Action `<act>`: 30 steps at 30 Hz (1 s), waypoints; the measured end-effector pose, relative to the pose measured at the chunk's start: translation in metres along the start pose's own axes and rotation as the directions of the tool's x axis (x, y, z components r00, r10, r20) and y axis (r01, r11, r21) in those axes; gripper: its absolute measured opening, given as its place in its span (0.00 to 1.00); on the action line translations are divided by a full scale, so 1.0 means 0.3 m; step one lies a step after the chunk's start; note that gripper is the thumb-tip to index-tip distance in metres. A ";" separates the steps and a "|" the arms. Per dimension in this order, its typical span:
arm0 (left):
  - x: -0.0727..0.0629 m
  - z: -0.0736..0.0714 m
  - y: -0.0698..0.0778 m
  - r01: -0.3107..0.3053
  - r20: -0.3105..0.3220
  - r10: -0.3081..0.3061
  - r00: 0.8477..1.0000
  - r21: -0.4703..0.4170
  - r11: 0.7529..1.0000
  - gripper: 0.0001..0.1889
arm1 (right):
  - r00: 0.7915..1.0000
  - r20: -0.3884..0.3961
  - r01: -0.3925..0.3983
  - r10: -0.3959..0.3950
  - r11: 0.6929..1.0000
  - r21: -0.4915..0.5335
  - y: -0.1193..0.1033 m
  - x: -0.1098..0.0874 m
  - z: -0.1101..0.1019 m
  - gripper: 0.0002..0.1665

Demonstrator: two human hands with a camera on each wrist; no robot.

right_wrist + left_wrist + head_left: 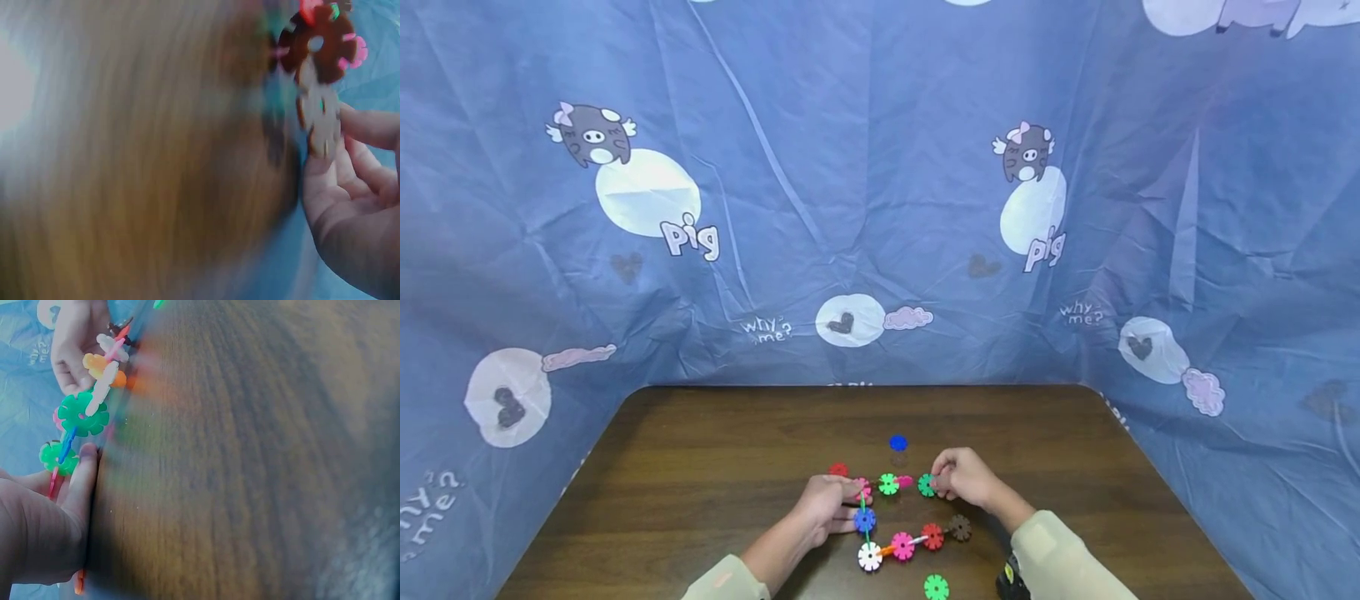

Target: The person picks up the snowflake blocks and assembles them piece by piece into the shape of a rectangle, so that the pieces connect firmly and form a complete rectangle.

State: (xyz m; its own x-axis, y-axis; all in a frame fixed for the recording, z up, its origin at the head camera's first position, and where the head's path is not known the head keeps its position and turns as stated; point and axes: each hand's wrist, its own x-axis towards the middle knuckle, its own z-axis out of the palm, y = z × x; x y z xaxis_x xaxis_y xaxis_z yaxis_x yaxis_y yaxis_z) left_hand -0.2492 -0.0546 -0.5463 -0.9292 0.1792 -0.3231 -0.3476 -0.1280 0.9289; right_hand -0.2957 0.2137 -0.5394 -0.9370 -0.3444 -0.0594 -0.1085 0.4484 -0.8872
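Slotted plastic snowflake discs are linked into a bent chain on the wooden table [722, 433]. My left hand [831, 504] holds the chain's left side at a pink disc [861, 489], its fingers beside a blue disc [865, 521]. Below sits a white disc [870, 557], then a pink one [902, 547], a red one [932, 537] and a brown one [960, 527]. Along the upper row, a light green disc [889, 483] comes before a darker green disc [927, 485]. My right hand [966, 475] is at that darker disc; its wrist view shows thumb and fingers pinching a pale-looking disc [324, 122].
Separate discs lie around: a blue one [898, 443] and a brown one [899, 459] beyond the chain, a red one [838, 470] behind my left hand, a green one [936, 587] at the near side. A blue patterned cloth [865, 208] hangs around the table.
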 end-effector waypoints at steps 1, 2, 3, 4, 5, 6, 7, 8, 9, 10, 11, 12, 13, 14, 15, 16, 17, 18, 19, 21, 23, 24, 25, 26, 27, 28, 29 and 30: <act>0.000 0.001 -0.001 0.001 0.001 -0.001 1.000 -0.005 1.000 0.08 | 0.999 -0.012 -0.037 0.038 0.995 0.090 0.002 0.001 0.004 0.05; 0.000 0.001 -0.001 0.002 0.001 -0.002 1.000 -0.008 1.000 0.08 | 0.997 -0.021 -0.068 0.072 0.983 0.172 0.003 0.001 0.008 0.06; -0.001 0.001 -0.001 0.001 0.001 -0.001 1.000 -0.011 1.000 0.07 | 0.994 -0.029 -0.094 0.103 0.969 0.229 0.003 0.001 0.012 0.07; -0.002 0.001 -0.001 0.002 0.001 -0.002 1.000 -0.011 1.000 0.07 | 0.991 -0.033 -0.114 0.127 0.956 0.270 0.003 0.002 0.015 0.09; -0.001 0.000 -0.002 0.001 0.002 -0.001 1.000 -0.012 1.000 0.07 | 0.989 -0.032 -0.127 0.143 0.947 0.296 0.003 0.003 0.017 0.11; 0.000 -0.001 -0.003 0.000 0.002 0.000 1.000 -0.011 1.000 0.07 | 0.988 -0.029 -0.137 0.153 0.939 0.315 0.002 0.002 0.018 0.13; 0.000 -0.002 -0.004 0.000 0.003 0.000 1.000 -0.010 1.000 0.07 | 0.987 -0.023 -0.145 0.162 0.933 0.330 0.000 0.003 0.019 0.14; 0.000 -0.003 -0.004 0.000 0.005 0.000 1.000 -0.010 1.000 0.07 | 0.986 -0.017 -0.152 0.168 0.929 0.338 -0.001 0.003 0.019 0.16; 0.001 -0.004 -0.005 0.000 0.007 0.000 1.000 -0.008 1.000 0.08 | 0.985 -0.012 -0.159 0.174 0.925 0.344 -0.002 0.002 0.019 0.17; 0.001 -0.005 -0.005 0.002 0.008 -0.002 1.000 -0.005 1.000 0.08 | 0.985 -0.006 -0.160 0.173 0.923 0.350 -0.002 0.002 0.019 0.17; 0.002 -0.005 -0.005 0.002 0.008 -0.002 1.000 -0.003 1.000 0.08 | 0.985 -0.003 -0.160 0.172 0.920 0.357 -0.002 0.001 0.019 0.18; 0.002 -0.005 -0.005 0.003 0.009 -0.003 1.000 0.001 1.000 0.08 | 0.985 0.000 -0.162 0.174 0.918 0.363 -0.004 0.001 0.019 0.18; 0.001 -0.005 -0.004 0.005 0.008 -0.005 1.000 0.003 1.000 0.08 | 0.985 0.004 -0.163 0.174 0.915 0.370 -0.005 0.001 0.020 0.18; 0.002 -0.005 -0.003 0.006 0.009 -0.006 1.000 0.007 1.000 0.09 | 0.985 0.005 -0.160 0.171 0.914 0.373 -0.006 0.000 0.021 0.18; 0.002 -0.004 -0.002 0.009 0.007 -0.010 1.000 0.009 1.000 0.09 | 0.986 0.005 -0.157 0.167 0.913 0.376 -0.006 -0.001 0.023 0.18; 0.002 -0.003 -0.002 0.011 0.007 -0.011 1.000 0.012 1.000 0.09 | 0.986 0.005 -0.155 0.166 0.913 0.378 -0.007 -0.002 0.024 0.18; 0.002 -0.003 -0.002 0.012 0.007 -0.012 1.000 0.013 1.000 0.09 | 0.986 0.005 -0.157 0.167 0.912 0.379 -0.008 -0.003 0.025 0.17; 0.003 -0.003 -0.002 0.013 0.007 -0.013 1.000 0.014 1.000 0.09 | 0.986 0.005 -0.157 0.168 0.912 0.380 -0.009 -0.003 0.026 0.17; 0.003 -0.002 -0.002 0.014 0.006 -0.014 1.000 0.015 1.000 0.09 | 0.986 0.005 -0.156 0.167 0.911 0.382 -0.009 -0.004 0.027 0.17; 0.002 -0.003 -0.002 0.017 0.003 -0.017 1.000 0.018 1.000 0.09 | 0.985 0.007 -0.159 0.170 0.908 0.387 -0.009 -0.005 0.028 0.16; 0.003 -0.004 -0.003 0.019 0.001 -0.019 1.000 0.020 1.000 0.09 | 0.985 0.008 -0.163 0.174 0.905 0.393 -0.008 -0.005 0.029 0.16; 0.004 -0.004 -0.002 0.020 0.000 -0.020 1.000 0.019 1.000 0.09 | 0.985 0.009 -0.162 0.172 0.904 0.396 -0.008 -0.006 0.029 0.16; 0.004 -0.004 -0.002 0.021 -0.001 -0.021 1.000 0.018 1.000 0.09 | 0.985 0.010 -0.162 0.173 0.902 0.401 -0.007 -0.006 0.029 0.15; 0.004 -0.004 -0.002 0.021 -0.001 -0.021 1.000 0.015 1.000 0.09 | 0.985 0.011 -0.163 0.173 0.899 0.406 -0.007 -0.006 0.030 0.15; 0.004 -0.004 -0.003 0.021 -0.001 -0.021 1.000 0.012 1.000 0.09 | 0.985 0.011 -0.160 0.171 0.898 0.410 -0.006 -0.007 0.030 0.15; 0.003 -0.004 -0.002 0.021 0.000 -0.021 1.000 0.009 1.000 0.09 | 0.986 0.011 -0.158 0.169 0.897 0.412 -0.005 -0.008 0.031 0.15; 0.003 -0.003 -0.002 0.020 -0.001 -0.020 1.000 0.007 1.000 0.09 | 0.986 0.012 -0.156 0.166 0.896 0.416 -0.004 -0.008 0.031 0.15; 0.002 -0.003 -0.001 0.020 -0.001 -0.020 1.000 0.006 1.000 0.09 | 0.987 0.012 -0.152 0.162 0.896 0.418 -0.004 -0.009 0.032 0.15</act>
State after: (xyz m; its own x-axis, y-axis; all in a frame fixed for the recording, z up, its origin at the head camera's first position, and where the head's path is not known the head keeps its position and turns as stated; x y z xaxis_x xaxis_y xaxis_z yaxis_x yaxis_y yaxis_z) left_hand -0.2498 -0.0552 -0.5470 -0.9222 0.1807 -0.3418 -0.3654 -0.1182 0.9233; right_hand -0.2898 0.2062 -0.5426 -0.9380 -0.2773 -0.2081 0.1842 0.1097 -0.9767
